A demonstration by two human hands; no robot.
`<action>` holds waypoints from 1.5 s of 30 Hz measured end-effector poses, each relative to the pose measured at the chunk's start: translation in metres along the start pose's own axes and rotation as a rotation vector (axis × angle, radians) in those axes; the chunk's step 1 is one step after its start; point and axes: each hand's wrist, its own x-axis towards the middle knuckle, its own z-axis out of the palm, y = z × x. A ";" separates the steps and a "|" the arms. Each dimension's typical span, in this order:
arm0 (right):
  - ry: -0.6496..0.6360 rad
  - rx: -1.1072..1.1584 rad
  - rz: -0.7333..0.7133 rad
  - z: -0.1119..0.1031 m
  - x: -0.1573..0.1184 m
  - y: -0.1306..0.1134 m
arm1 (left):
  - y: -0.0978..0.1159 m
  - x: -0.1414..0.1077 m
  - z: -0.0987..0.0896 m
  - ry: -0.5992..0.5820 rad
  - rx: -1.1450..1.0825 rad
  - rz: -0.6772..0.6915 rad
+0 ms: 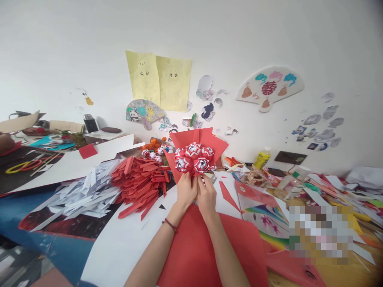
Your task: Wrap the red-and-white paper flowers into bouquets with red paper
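A bouquet of red and white folded-paper flowers (pixel 194 156), backed by a red paper wrap (pixel 220 146), stands upright in front of me. My left hand (pixel 186 190) grips its base, the fingers closed around the gathered paper. Right beside it, my right hand (pixel 207 193) is closed on the same base, thumbs near each other. What lies inside the grip is hidden by the fingers. Beneath my forearms lies a large red paper sheet (pixel 239 243), over a white sheet (pixel 119 247).
Left of the bouquet are piles of red paper strips (pixel 139 179) and white paper strips (pixel 89 191). Yellow-handled scissors (pixel 19 166) lie far left. At right are a yellow bottle (pixel 262 158), a rainbow-printed bag (pixel 263 215) and scattered scraps. A wall with pasted drawings rises behind.
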 end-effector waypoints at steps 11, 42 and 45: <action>-0.126 0.081 0.068 -0.007 0.002 -0.004 | 0.001 0.003 -0.001 0.035 -0.108 -0.183; -0.306 1.373 0.736 -0.030 0.015 0.009 | -0.021 0.013 -0.022 -0.271 -1.213 -0.360; -0.302 1.340 0.692 -0.029 0.014 0.010 | -0.021 0.013 -0.022 -0.275 -1.240 -0.380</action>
